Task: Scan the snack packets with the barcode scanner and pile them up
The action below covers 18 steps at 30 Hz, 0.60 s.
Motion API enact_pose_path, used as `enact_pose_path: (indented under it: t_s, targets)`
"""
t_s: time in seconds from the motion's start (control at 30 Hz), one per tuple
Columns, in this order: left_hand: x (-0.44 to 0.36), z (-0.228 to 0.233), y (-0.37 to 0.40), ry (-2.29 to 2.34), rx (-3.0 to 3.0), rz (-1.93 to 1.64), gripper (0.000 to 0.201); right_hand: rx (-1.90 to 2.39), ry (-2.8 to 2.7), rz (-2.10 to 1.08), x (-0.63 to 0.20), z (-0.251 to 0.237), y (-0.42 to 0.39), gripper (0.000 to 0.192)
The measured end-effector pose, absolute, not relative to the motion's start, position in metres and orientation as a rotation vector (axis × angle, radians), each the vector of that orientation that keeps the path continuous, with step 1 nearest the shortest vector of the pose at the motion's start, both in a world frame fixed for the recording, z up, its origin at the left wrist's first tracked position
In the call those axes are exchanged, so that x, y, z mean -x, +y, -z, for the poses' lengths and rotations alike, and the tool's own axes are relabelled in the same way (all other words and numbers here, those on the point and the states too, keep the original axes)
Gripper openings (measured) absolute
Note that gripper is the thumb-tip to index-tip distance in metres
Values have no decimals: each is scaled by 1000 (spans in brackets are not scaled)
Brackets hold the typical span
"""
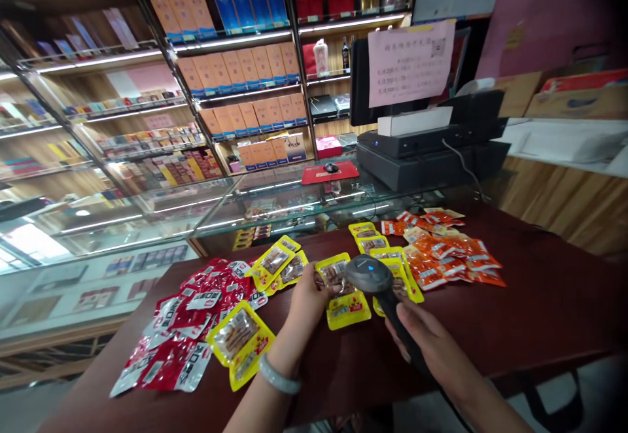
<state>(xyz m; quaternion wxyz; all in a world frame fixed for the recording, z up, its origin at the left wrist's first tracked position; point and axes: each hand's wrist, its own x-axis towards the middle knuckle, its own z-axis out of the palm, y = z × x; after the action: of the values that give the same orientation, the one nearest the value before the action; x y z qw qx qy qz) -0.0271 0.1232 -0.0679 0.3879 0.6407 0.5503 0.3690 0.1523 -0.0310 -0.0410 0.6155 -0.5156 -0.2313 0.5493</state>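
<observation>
Near the table's point(564, 302) left edge lay a heap of red packets point(191, 328), overlapping too thickly to count. Against the heap's right side, toward the front edge, rested one yellow packet point(240, 341), face up and partly over the red ones. Farther back, about mid-table, sat two more yellow packets point(280, 264), overlapping each other. Just right of those, a yellow snack packet point(343, 302) lay flat on the table, near the middle and a little toward the front edge. Pinched at that packet's left edge was the left hand point(307, 299), fingers point(314, 275) curled closed on it, a pale bangle point(279, 375) on the wrist. Directly above the same packet hovered the grey head of a barcode scanner point(370, 275), a small blue light showing on top. Clenched around the scanner's dark handle was the right hand point(432, 341), near the front edge. Behind the scanner lay some three further yellow packets point(367, 238), partly hidden by it. Toward the far right, a spread of orange packets point(449, 250), too overlapped to count. At the table's far edge stood a dark till unit point(432, 152) with one screen, a pink notice point(411, 61) on its back.
</observation>
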Motion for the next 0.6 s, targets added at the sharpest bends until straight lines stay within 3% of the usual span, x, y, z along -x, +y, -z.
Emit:
enact_pose_path:
  t_s: [0.37,0.6]
  targets:
    - [-6,63,157,1238,-1739,-959,49,1135,-649,-1226,-183,46,-10,47]
    - [-74,70,214,1172,-1535,-948,52,1060,-555,-1165,-202,45,12,46]
